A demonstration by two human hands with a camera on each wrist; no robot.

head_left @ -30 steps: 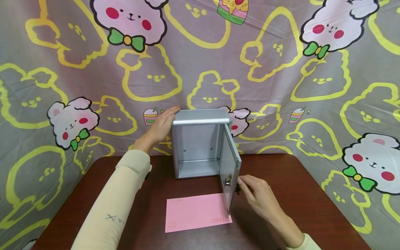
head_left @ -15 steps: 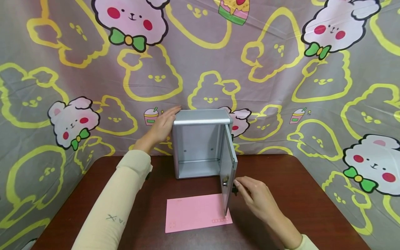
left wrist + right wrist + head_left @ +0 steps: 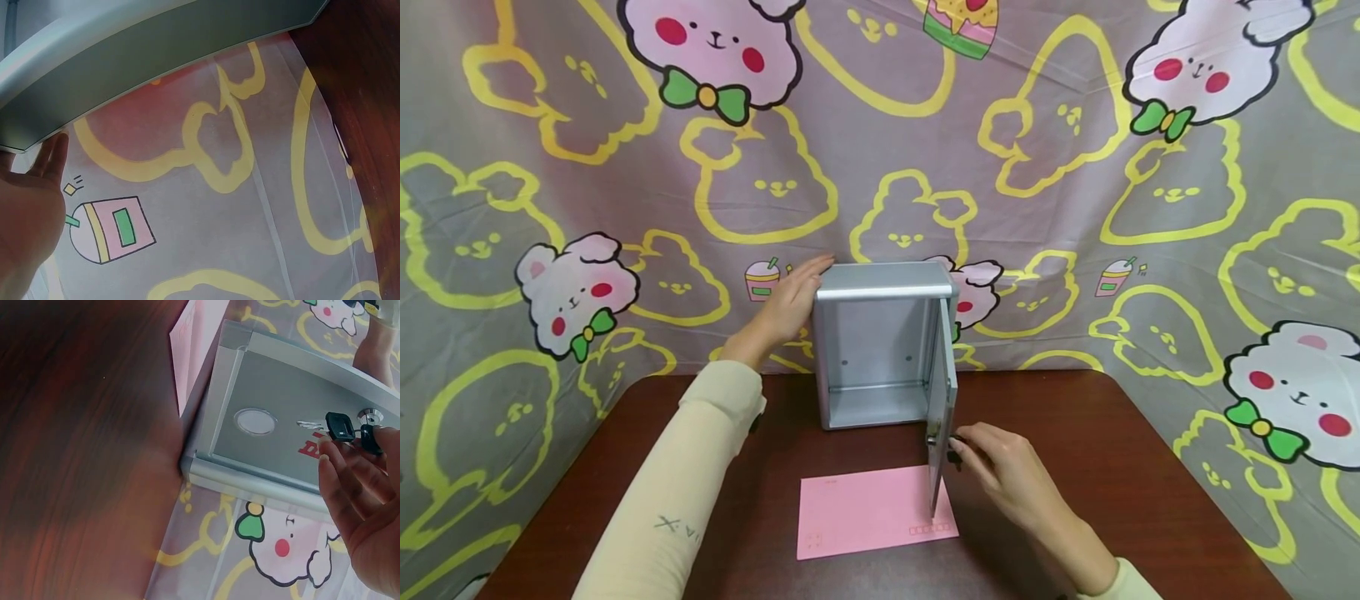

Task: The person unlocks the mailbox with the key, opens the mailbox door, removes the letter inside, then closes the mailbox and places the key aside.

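A silver-grey metal box (image 3: 880, 280) stands upright on the table, its door (image 3: 941, 408) swung out toward me. My left hand (image 3: 788, 307) rests against the box's upper left corner; in the left wrist view its extended fingers (image 3: 55, 156) touch the edge. At the door's outer face, my right hand (image 3: 1017, 475) pinches a black-headed key (image 3: 370, 440) in the round lock (image 3: 370, 416). A second black-headed key (image 3: 339, 427) hangs beside it. In front of the box lies a pink envelope (image 3: 865, 512), its right end partly behind the door's lower edge.
The dark reddish-brown table (image 3: 1067, 417) extends on both sides of the box. A grey curtain (image 3: 1045, 217) with cartoon figures surrounds the back and sides, close behind the box.
My right hand has moved left with the key, swinging the door somewhat toward the box. My left hand, the box and the envelope stay in place.
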